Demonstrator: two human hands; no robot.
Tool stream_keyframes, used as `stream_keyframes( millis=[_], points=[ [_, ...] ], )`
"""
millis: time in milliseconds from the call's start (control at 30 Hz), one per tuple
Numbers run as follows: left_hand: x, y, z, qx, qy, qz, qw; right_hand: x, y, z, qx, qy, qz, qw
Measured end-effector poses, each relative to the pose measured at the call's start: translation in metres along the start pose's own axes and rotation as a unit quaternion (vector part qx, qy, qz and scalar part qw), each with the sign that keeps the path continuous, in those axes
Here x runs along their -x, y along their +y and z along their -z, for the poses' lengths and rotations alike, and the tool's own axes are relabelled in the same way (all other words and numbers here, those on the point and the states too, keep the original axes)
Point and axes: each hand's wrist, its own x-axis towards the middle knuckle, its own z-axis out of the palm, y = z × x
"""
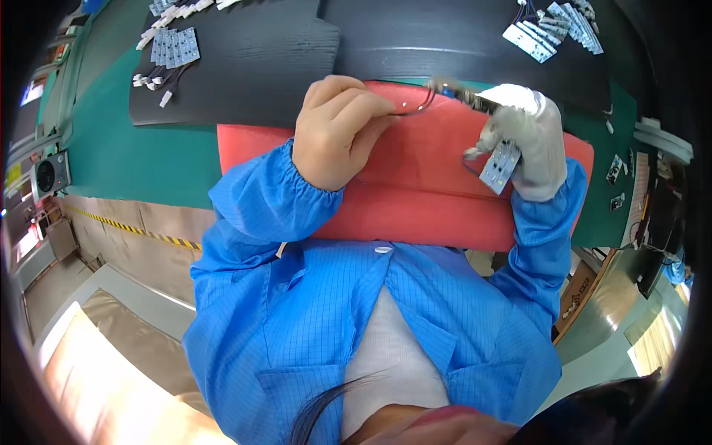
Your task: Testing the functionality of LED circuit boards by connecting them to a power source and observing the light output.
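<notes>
My bare left hand [337, 133] is closed, its thumb and fingertips pinching the end of a thin dark wire [417, 112]. The wire curves to the right toward a blurred dark, narrow piece [463, 95] that sticks out from my right hand. My right hand [530, 141], in a white glove, is closed around a small white LED circuit board [500, 167], which hangs tilted below the fingers. A short lead shows beside that board. Motion blur hides how the narrow piece and the board are joined. Both hands are above a red pad [423, 215].
Beyond the pad are black mats [245, 74] on a green table [104, 167]. LED boards with wires and white connectors [175, 48] lie far left; another bunch of boards [534, 41] lies far right. A small speaker-like box [52, 175] stands at the left edge.
</notes>
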Motion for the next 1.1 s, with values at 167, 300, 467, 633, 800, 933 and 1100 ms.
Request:
stream_keyframes(
  millis=[167, 300, 467, 633, 800, 933, 1100],
  points=[
    [0.002, -0.004, -0.002, -0.001, 0.019, -0.022, 1.000, -0.011, 0.030, 0.008, 0.289, 0.011, 0.286, 0.914],
    [0.001, -0.006, 0.000, -0.006, 0.021, -0.033, 0.999, -0.012, 0.039, 0.007, 0.168, 0.021, 0.159, 0.973],
    [0.001, -0.007, 0.001, 0.003, 0.010, -0.031, 0.999, -0.015, 0.036, 0.003, 0.148, 0.048, 0.134, 0.979],
    [0.003, -0.009, 0.000, 0.026, 0.012, -0.011, 1.000, -0.015, 0.030, -0.001, 0.206, 0.067, 0.120, 0.969],
    [-0.006, -0.005, 0.000, 0.038, 0.011, -0.020, 0.999, -0.013, 0.021, -0.001, 0.110, 0.093, 0.022, 0.989],
    [-0.014, 0.012, 0.004, 0.348, -0.023, 0.144, 0.926, -0.015, 0.020, -0.006, -0.049, 0.056, 0.050, 0.996],
    [-0.014, 0.011, 0.035, 0.372, 0.105, 0.152, 0.910, -0.015, 0.030, -0.004, -0.190, 0.120, 0.065, 0.972]
  ],
)
